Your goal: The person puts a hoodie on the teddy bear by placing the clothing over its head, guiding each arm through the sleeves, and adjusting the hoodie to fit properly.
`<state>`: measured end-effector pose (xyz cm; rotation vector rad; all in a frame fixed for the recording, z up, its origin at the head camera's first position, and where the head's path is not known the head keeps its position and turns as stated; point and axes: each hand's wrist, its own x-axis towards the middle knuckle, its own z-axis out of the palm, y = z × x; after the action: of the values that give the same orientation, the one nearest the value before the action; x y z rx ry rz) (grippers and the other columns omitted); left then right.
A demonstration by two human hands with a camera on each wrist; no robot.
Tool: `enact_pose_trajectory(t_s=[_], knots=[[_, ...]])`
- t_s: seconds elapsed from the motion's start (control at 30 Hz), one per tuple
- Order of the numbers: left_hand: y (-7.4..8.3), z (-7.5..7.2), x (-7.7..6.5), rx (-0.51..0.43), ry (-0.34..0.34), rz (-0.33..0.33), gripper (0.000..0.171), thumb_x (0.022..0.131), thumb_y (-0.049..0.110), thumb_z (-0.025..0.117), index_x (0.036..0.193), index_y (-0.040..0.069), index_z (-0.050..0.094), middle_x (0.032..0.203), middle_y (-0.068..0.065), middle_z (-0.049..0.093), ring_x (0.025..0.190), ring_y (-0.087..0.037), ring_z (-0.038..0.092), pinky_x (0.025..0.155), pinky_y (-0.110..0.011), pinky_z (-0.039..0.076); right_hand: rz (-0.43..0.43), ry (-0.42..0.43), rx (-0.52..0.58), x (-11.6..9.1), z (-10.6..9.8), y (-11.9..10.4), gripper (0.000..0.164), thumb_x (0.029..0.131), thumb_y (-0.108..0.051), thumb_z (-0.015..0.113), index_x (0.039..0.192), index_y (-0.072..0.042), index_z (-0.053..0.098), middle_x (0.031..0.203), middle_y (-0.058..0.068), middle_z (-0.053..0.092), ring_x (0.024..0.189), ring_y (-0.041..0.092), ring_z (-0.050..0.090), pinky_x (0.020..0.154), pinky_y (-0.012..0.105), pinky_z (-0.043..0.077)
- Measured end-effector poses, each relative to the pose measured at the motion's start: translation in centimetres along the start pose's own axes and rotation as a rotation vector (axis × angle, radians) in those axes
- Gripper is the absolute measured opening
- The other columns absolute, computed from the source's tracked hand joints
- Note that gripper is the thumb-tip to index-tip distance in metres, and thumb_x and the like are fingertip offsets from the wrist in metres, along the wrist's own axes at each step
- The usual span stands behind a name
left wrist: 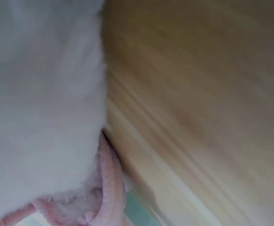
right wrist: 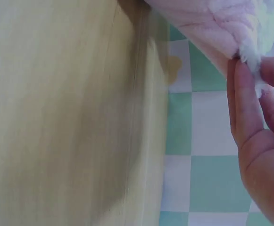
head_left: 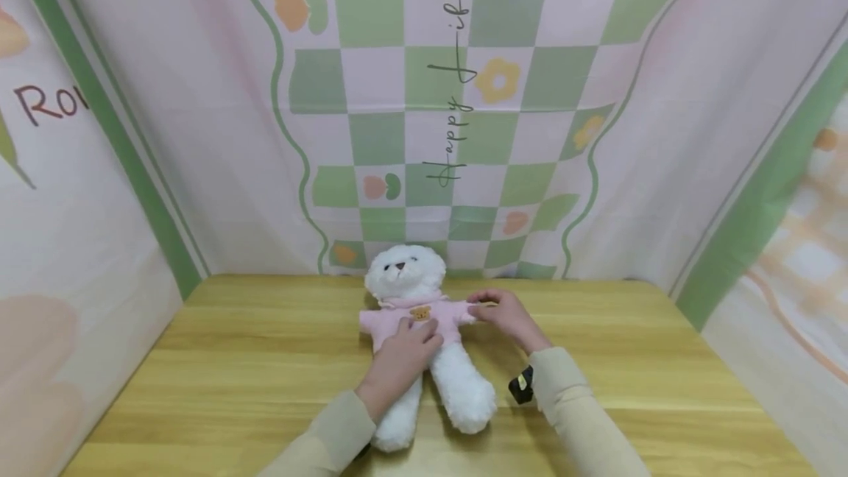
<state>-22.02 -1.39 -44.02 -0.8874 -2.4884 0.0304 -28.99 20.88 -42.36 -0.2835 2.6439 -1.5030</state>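
Note:
A white plush teddy bear (head_left: 405, 274) in a pink shirt (head_left: 391, 330) lies face up, its head toward the back wall. A small brown bear patch (head_left: 420, 313) decorates the shirt's chest. My left hand (head_left: 400, 363) rests on the bear's belly below the patch, its fingers laid loosely over the shirt. With my right hand (head_left: 506, 316) I pinch the end of the bear's arm on the right side; the right wrist view shows thumb and fingers around the white paw (right wrist: 251, 59). Only white fur (left wrist: 42, 103) and the shirt hem (left wrist: 111, 188) appear in the left wrist view, not the hand.
The wooden table (head_left: 265, 359) extends on both sides of the bear. A checkered green and white cloth (head_left: 440, 79) hangs behind its back edge. Printed cloth walls (head_left: 79, 241) stand at left and right. A black device (head_left: 521, 386) sits at my right wrist.

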Motion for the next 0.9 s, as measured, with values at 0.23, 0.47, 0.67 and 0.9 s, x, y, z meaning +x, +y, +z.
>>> enact_pose_trajectory(t_s=[0.23,0.47,0.67,0.9], knots=[[0.0,0.1,0.0,0.002,0.015,-0.002,0.018,0.088,0.009,0.057,0.101,0.020,0.060,0.124,0.000,0.061,0.092,-0.026,0.058,0.046,-0.020,0.043,-0.067,-0.131,0.032,-0.3,0.7,-0.1,0.050,0.089,-0.020,0.067,0.131,0.002,0.052,0.135,0.023,0.052,0.119,0.037,0.054,0.098,0.043,0.049],[0.0,0.3,0.0,-0.009,0.046,0.005,0.015,0.088,0.009,0.057,0.099,0.019,0.061,0.127,-0.002,0.062,0.096,-0.029,0.060,0.052,-0.024,0.051,-0.071,-0.041,0.024,-0.3,1.4,-0.4,0.028,0.086,-0.005,0.061,0.111,0.008,0.060,0.111,0.025,0.063,0.093,0.021,0.065,0.077,0.023,0.054],[-0.2,0.6,-0.2,-0.091,0.143,-0.067,0.024,0.088,0.021,0.065,0.111,0.021,0.062,0.125,-0.006,0.062,0.101,-0.029,0.062,0.062,-0.029,0.057,-0.065,0.004,-0.050,-0.3,1.7,-1.0,0.032,0.086,-0.005,0.060,0.115,0.008,0.060,0.120,0.028,0.059,0.106,0.033,0.061,0.088,0.039,0.054],[-1.2,0.4,0.2,-0.447,0.172,-0.147,0.060,0.081,0.014,0.074,0.135,0.010,0.047,0.137,-0.018,0.047,0.109,-0.029,0.061,0.085,-0.034,0.057,-0.330,0.153,-0.028,-0.2,2.9,-3.1,0.027,0.086,-0.003,0.066,0.112,0.005,0.064,0.111,0.022,0.063,0.102,0.035,0.061,0.092,0.042,0.053]])
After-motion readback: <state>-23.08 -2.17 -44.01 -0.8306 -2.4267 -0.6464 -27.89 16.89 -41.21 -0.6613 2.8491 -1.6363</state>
